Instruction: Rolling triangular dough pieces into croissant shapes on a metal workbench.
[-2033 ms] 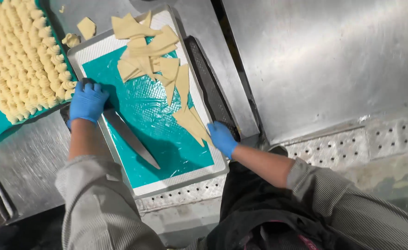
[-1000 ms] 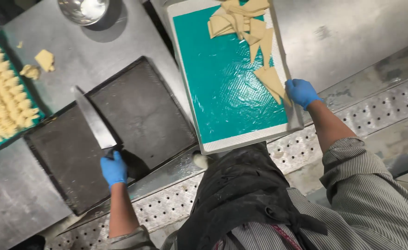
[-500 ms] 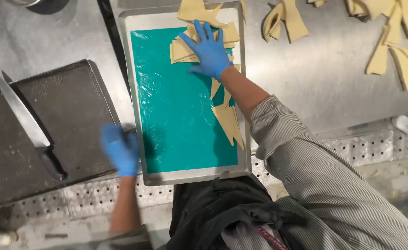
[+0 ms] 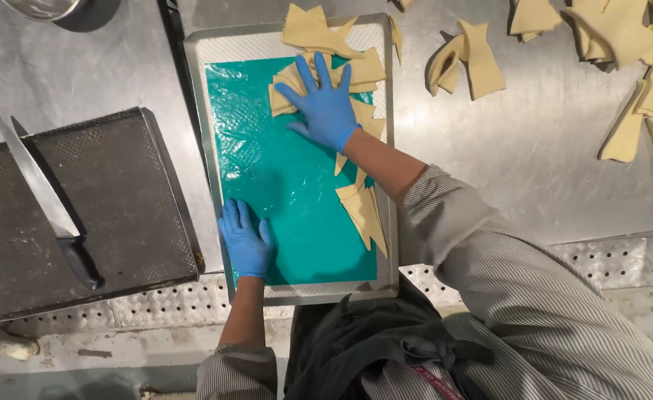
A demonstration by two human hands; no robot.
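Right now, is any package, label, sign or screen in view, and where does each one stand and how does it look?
None shows in this view: no package, label, sign or screen.
The only sheet-like thing is a teal liner, plain and rectangular, lying in the pale tray on the steel table.
The right hand presses dough scraps on it; the left hand lies flat on it.

No packages, labels, signs or screens show anywhere on the worktop [image 4: 541,148] or around it
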